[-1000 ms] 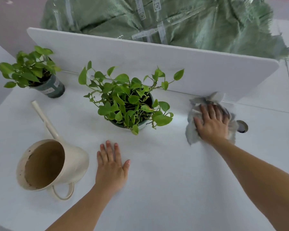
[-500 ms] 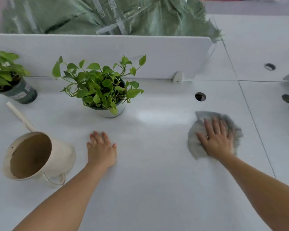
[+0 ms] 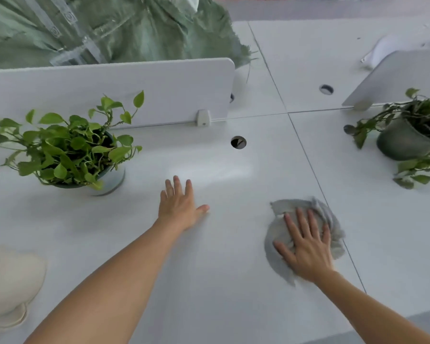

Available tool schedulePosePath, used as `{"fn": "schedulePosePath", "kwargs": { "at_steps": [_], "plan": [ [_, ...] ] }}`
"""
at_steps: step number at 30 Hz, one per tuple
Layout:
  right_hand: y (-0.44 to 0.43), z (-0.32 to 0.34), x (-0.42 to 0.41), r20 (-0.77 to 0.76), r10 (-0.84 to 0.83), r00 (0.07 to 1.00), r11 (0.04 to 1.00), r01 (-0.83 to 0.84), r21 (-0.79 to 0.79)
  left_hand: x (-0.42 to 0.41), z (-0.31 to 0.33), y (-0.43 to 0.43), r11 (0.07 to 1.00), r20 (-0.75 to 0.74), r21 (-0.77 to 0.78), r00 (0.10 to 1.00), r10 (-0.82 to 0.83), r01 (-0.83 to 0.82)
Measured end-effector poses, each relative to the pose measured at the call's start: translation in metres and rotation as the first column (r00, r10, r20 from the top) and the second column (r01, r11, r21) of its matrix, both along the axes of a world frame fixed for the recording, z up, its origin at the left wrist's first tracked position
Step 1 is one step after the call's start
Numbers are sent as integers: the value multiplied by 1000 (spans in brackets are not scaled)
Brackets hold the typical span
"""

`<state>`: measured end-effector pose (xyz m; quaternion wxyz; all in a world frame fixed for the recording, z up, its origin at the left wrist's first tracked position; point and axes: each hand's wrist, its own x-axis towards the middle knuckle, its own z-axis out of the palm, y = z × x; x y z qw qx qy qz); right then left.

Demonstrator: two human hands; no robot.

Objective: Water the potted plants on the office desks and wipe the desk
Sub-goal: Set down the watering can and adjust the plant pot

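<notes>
My right hand (image 3: 305, 247) lies flat with spread fingers on a grey cloth (image 3: 277, 234), pressing it onto the white desk (image 3: 209, 281) near the seam to the neighbouring desk. My left hand (image 3: 179, 206) rests flat on the bare desk, fingers straight, to the right of a green leafy plant (image 3: 67, 147) in a pale pot (image 3: 112, 178). A cream watering can (image 3: 10, 281) is partly cut off at the lower left edge. A second trailing plant in a grey pot (image 3: 400, 142) stands on the desk at the right.
A white divider panel (image 3: 134, 90) runs along the back of the desk, with a cable hole (image 3: 238, 142) in front of its right end. A green covered bundle (image 3: 122, 28) lies behind the panel. Another panel (image 3: 395, 78) stands at far right.
My right hand has dragged the cloth from beside the divider toward me and to the right. My left hand slid right, away from the watering can. The view has turned right.
</notes>
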<state>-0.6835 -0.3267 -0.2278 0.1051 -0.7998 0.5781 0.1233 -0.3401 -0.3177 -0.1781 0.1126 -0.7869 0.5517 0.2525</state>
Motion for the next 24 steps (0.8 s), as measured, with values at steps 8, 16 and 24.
{"fn": "schedulePosePath", "kwargs": {
  "at_steps": [8, 16, 24],
  "plan": [
    [-189, 5, 48, -14, -234, 972, 972, 234, 1, -26, -33, -17, 1000, 128, -20, 992, 22, -19],
    [-318, -3, 153, 74, -121, 990, 993, 121, 8, -19, -54, -20, 995, 126, -94, 991, 41, -29],
    [-221, -10, 71, 97, 705, 703, 708, -704, -44, -22, -39, -27, 996, 87, -61, 994, 64, -58]
  ]
}}
